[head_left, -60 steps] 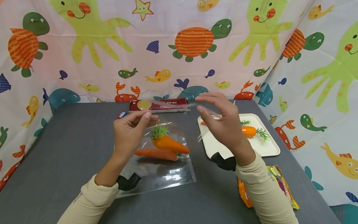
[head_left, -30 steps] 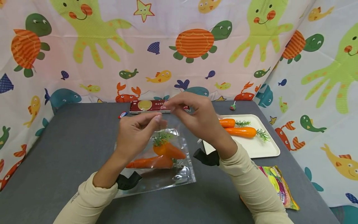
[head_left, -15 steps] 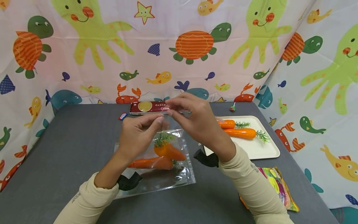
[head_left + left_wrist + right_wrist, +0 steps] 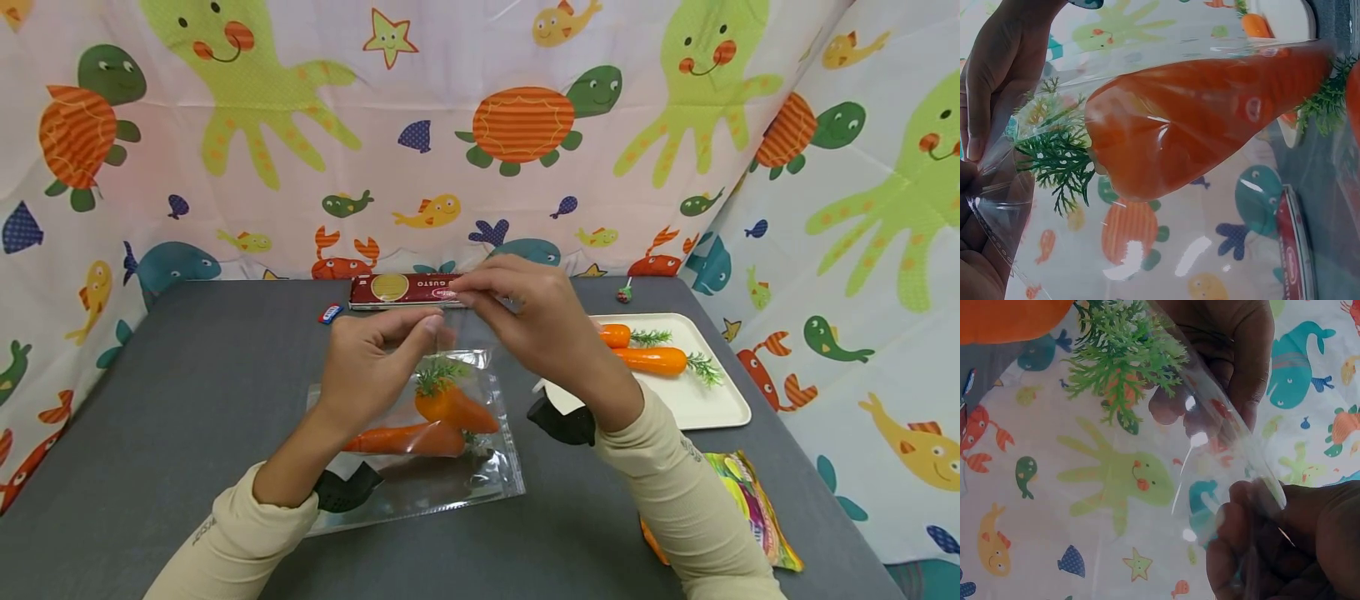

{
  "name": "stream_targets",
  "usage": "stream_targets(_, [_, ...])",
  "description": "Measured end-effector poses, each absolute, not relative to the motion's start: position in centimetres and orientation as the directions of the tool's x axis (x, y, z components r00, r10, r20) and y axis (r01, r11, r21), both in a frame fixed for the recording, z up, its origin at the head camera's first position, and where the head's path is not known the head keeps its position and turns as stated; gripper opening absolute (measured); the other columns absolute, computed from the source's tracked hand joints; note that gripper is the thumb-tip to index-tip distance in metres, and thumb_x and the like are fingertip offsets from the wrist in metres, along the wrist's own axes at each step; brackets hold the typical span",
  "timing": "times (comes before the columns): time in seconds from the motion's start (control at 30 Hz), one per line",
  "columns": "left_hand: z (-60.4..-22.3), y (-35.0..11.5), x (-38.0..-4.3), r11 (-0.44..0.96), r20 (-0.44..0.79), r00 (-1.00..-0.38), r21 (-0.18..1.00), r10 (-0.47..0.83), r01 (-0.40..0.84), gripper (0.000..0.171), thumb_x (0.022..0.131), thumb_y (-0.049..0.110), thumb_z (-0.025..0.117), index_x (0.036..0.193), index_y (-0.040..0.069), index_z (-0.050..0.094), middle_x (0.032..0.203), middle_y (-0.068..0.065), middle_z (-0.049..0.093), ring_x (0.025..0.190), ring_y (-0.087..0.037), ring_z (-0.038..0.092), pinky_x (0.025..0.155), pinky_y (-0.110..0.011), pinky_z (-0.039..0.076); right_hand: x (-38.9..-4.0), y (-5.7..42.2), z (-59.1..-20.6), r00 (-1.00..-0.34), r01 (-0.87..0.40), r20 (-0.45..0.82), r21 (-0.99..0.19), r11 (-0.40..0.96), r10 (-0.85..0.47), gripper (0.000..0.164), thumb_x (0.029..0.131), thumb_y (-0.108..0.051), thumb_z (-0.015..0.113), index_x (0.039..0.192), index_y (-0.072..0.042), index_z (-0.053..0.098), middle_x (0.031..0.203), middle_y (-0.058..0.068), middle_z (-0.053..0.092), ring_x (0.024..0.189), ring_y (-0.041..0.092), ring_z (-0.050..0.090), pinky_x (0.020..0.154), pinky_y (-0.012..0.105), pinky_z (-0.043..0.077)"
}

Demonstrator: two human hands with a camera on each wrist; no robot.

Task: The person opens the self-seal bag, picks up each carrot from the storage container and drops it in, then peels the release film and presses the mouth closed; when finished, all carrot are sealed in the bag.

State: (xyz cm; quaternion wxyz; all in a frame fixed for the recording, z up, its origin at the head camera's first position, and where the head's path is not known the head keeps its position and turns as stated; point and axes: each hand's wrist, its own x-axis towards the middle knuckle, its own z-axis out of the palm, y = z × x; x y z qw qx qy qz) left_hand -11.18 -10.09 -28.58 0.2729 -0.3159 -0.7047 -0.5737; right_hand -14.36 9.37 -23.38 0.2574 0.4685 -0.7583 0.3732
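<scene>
A clear plastic zip bag (image 4: 480, 479) rises from the grey table toward both hands. Inside lie two carrots: a thick carrot with a green top (image 4: 456, 408) and a slimmer carrot (image 4: 412, 439) below it. My left hand (image 4: 367, 362) pinches the bag's upper edge between thumb and fingers. Just right of it and slightly higher, my right hand (image 4: 540, 321) pinches the same edge, with the bag film (image 4: 1254, 450) between its thumb and fingers in the right wrist view. The left wrist view shows the thick carrot (image 4: 1172, 125) through the film.
On the right, a cream tray (image 4: 723, 408) bears two carrots (image 4: 652, 361) with green tops. A colourful packet (image 4: 750, 508) lies partly under the right forearm. At the back are a dark red package (image 4: 405, 289), a small blue-wrapped sweet (image 4: 330, 313) and a lollipop (image 4: 624, 292).
The right hand has come left from near the tray, close to the left hand, its fingers now together on the bag's edge. The bag's mouth has narrowed; over the last second both hands barely shift.
</scene>
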Motion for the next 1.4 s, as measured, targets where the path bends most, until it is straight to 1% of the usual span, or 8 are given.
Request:
stream_targets(0.17, [-28.6, -10.1, -11.1, 0.153, 0.734, -0.662, 0.645, 0.150, 0.749, 0.015, 0.088, -0.007, 0.067, 0.102, -0.006, 0.073, 0.084, -0.008, 0.074, 0.078, -0.018, 0.072, 0.055, -0.023, 0.054, -14.3, 9.8, -23.3, -0.451, -0.892, 0.721, -0.377, 0.250, -0.525, 0.014, 0.085, 0.004, 0.072, 0.098, 0.001, 0.073, 0.090, 0.003, 0.070, 0.077, 0.009, 0.057, 0.066, 0.025, 0.050])
stream_targets(0.4, [-28.5, -10.0, -11.1, 0.141, 0.710, -0.683, 0.668, 0.175, 0.731, 0.017, 0.089, -0.006, 0.066, 0.106, -0.006, 0.072, 0.087, -0.008, 0.074, 0.082, -0.016, 0.072, 0.060, -0.028, 0.056, -14.2, 10.0, -22.7, -0.464, -0.884, 0.706, -0.412, 0.223, -0.535, 0.010, 0.087, 0.003, 0.070, 0.096, -0.001, 0.072, 0.088, 0.001, 0.069, 0.076, 0.009, 0.057, 0.066, 0.026, 0.049])
stream_targets(0.57, [-28.5, -10.0, -11.1, 0.158, 0.695, -0.697, 0.679, 0.177, 0.717, 0.017, 0.090, -0.005, 0.066, 0.105, -0.005, 0.072, 0.087, -0.007, 0.074, 0.082, -0.015, 0.072, 0.051, -0.024, 0.052, -14.1, 10.3, -22.7, -0.557, -0.812, 0.660, -0.558, 0.167, -0.503, 0.007, 0.090, 0.001, 0.067, 0.096, 0.002, 0.071, 0.090, 0.004, 0.069, 0.077, 0.014, 0.059, 0.066, 0.028, 0.050])
stream_targets(0.7, [-28.7, -10.1, -11.1, 0.151, 0.664, -0.728, 0.713, 0.171, 0.685, 0.015, 0.091, -0.003, 0.066, 0.104, -0.005, 0.073, 0.086, -0.007, 0.074, 0.082, -0.015, 0.072, 0.062, -0.027, 0.057, -14.0, 10.8, -22.5, -0.623, -0.760, 0.638, -0.630, 0.159, -0.453, 0.006, 0.091, 0.002, 0.066, 0.096, 0.003, 0.069, 0.090, 0.006, 0.068, 0.082, 0.015, 0.063, 0.075, 0.031, 0.054])
stream_targets(0.8, [-28.8, -10.3, -11.1, 0.142, 0.646, -0.747, 0.734, 0.156, 0.664, 0.015, 0.091, -0.002, 0.066, 0.103, -0.005, 0.073, 0.084, -0.007, 0.074, 0.080, -0.015, 0.072, 0.068, -0.030, 0.057, -14.0, 10.9, -22.4, -0.595, -0.791, 0.675, -0.586, 0.173, -0.436, 0.006, 0.090, 0.003, 0.067, 0.096, 0.002, 0.070, 0.091, 0.006, 0.068, 0.083, 0.014, 0.063, 0.076, 0.031, 0.054])
stream_targets(1.0, [-28.9, -10.3, -11.1, 0.154, 0.650, -0.745, 0.729, 0.148, 0.667, 0.015, 0.091, -0.001, 0.067, 0.104, -0.004, 0.073, 0.084, -0.007, 0.074, 0.079, -0.015, 0.072, 0.069, -0.029, 0.057, -13.9, 10.6, -22.8, -0.455, -0.890, 0.772, -0.409, 0.202, -0.444, 0.026, 0.084, 0.003, 0.073, 0.110, 0.004, 0.068, 0.099, 0.010, 0.068, 0.086, 0.014, 0.060, 0.074, 0.033, 0.052])
stream_targets(1.2, [-28.9, -10.2, -11.1, 0.185, 0.659, -0.735, 0.712, 0.158, 0.678, 0.014, 0.091, 0.000, 0.067, 0.102, -0.003, 0.074, 0.084, -0.005, 0.074, 0.079, -0.013, 0.072, 0.065, -0.027, 0.057, -14.1, 10.3, -22.9, -0.536, -0.840, 0.699, -0.496, 0.219, -0.474, 0.032, 0.088, 0.000, 0.071, 0.119, 0.001, 0.064, 0.089, 0.003, 0.069, 0.079, 0.011, 0.060, 0.072, 0.031, 0.052])
stream_targets(1.4, [-28.8, -10.3, -11.1, 0.178, 0.653, -0.737, 0.715, 0.175, 0.676, 0.012, 0.092, 0.001, 0.066, 0.099, -0.002, 0.074, 0.084, -0.004, 0.074, 0.078, -0.013, 0.072, 0.067, -0.029, 0.058, -14.2, 10.3, -22.9, -0.509, -0.840, 0.660, -0.520, 0.153, -0.553, 0.018, 0.089, 0.005, 0.066, 0.107, 0.000, 0.063, 0.094, 0.003, 0.065, 0.080, 0.012, 0.059, 0.072, 0.030, 0.053])
